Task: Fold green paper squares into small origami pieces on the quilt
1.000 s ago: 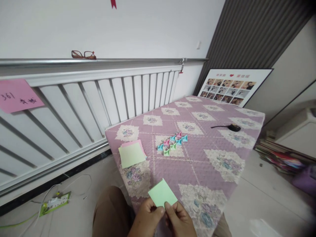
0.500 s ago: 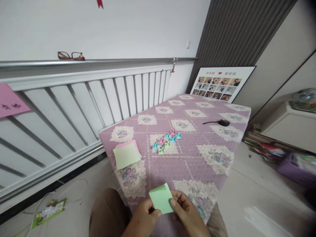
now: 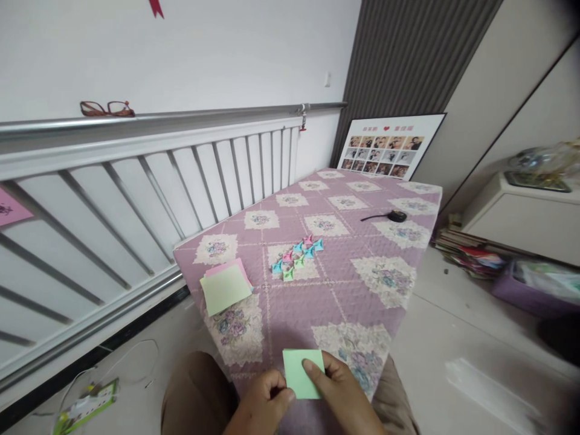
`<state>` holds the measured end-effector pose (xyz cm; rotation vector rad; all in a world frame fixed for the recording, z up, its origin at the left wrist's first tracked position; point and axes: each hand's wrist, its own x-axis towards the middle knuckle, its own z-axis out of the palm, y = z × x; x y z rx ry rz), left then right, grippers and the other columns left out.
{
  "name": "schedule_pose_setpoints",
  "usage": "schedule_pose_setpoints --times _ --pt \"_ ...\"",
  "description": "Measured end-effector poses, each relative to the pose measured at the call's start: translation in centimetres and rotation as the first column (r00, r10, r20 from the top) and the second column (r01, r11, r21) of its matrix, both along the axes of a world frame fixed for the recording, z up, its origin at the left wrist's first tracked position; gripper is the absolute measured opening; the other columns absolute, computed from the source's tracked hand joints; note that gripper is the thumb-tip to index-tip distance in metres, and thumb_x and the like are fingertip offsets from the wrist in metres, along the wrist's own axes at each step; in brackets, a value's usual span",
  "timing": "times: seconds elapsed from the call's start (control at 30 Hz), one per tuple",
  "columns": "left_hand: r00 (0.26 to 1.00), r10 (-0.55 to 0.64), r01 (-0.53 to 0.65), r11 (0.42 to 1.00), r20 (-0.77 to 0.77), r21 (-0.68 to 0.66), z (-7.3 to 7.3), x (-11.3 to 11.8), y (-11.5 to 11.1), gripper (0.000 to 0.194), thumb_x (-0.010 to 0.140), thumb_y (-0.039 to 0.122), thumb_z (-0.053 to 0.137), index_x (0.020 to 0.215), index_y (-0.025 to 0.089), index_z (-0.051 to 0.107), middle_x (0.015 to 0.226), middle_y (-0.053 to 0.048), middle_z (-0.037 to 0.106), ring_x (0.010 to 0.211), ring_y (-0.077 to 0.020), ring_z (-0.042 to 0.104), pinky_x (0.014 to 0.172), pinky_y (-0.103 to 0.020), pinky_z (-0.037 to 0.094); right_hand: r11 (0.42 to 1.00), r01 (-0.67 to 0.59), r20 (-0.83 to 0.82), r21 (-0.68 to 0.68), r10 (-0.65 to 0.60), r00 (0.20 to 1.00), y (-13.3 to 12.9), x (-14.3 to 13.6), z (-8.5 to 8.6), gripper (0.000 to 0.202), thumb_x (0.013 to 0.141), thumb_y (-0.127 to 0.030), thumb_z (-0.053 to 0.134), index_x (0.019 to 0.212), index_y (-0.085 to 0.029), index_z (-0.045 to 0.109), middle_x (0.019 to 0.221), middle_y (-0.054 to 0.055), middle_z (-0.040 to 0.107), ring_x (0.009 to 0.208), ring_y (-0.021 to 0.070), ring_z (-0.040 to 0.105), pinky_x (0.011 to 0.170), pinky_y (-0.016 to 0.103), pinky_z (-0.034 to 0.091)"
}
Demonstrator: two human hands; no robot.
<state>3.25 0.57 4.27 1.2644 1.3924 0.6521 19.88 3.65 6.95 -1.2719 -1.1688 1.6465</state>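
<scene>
A small green paper square (image 3: 302, 371) lies at the near edge of the purple quilted table (image 3: 344, 284). My left hand (image 3: 265, 406) pinches its lower left edge. My right hand (image 3: 342, 396) lies on its right side, index finger pressed across it. Farther out on the table sits a stack of paper sheets (image 3: 225, 287), yellow-green on top and pink below. Beside the stack lies a cluster of several small folded paper pieces (image 3: 296, 257) in blue, pink and green.
A black corded object (image 3: 393, 215) lies far right on the table. A photo board (image 3: 387, 147) leans at the far end. White railing (image 3: 136, 181) runs along the left, glasses (image 3: 107, 109) on its ledge. Books (image 3: 471, 257) and a purple bin (image 3: 534, 284) sit on the floor right.
The green paper came down from held up in my fingers to flat at the table edge, folded smaller. My view has swung to the right.
</scene>
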Motion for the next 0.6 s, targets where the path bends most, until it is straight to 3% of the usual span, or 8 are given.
schedule_pose_setpoints --times 0.23,0.4,0.5,0.6 --pt "0.999 -0.018 0.02 0.999 -0.047 0.035 0.8 0.0 -0.4 0.016 0.077 0.031 0.052 0.066 0.02 0.047 0.068 0.003 0.049 0.072 -0.0157 0.045 0.065 -0.024 0.034 0.989 0.124 -0.03 -0.082 -0.127 0.991 -0.5 -0.1 -0.9 0.041 0.069 -0.058 0.064 0.072 -0.018 0.066 0.06 -0.001 0.059 0.055 0.0134 0.048 0.054 0.024 0.037" --pt "0.996 -0.087 0.087 0.996 0.018 -0.016 1.4 -0.1 -0.1 0.009 0.073 0.027 0.054 0.071 0.018 0.052 0.064 0.004 0.048 0.063 -0.0127 0.043 0.059 -0.023 0.032 0.996 0.086 0.002 -0.017 -0.086 0.996 -0.7 0.2 -1.1 0.039 0.071 -0.056 0.063 0.069 -0.017 0.065 0.058 -0.002 0.056 0.054 0.0121 0.044 0.053 0.024 0.035" --pt "0.989 -0.006 0.002 1.0 0.146 0.029 1.6 0.0 0.7 0.016 0.074 0.031 0.054 0.082 0.018 0.056 0.067 0.004 0.051 0.062 -0.012 0.044 0.059 -0.022 0.034 0.999 0.036 0.03 0.01 -0.036 0.999 -0.8 0.4 -0.6 0.037 0.072 -0.054 0.062 0.07 -0.017 0.065 0.06 -0.001 0.057 0.055 0.0128 0.045 0.053 0.024 0.036" --pt "0.983 0.119 -0.125 0.992 0.137 0.03 1.6 0.2 1.8 0.016 0.075 0.034 0.052 0.072 0.018 0.053 0.059 0.005 0.046 0.057 -0.0113 0.042 0.055 -0.022 0.033 1.0 -0.005 0.06 0.013 0.004 0.998 -0.9 0.5 0.0 0.036 0.073 -0.053 0.061 0.069 -0.017 0.065 0.06 -0.001 0.057 0.056 0.0131 0.045 0.053 0.024 0.036"
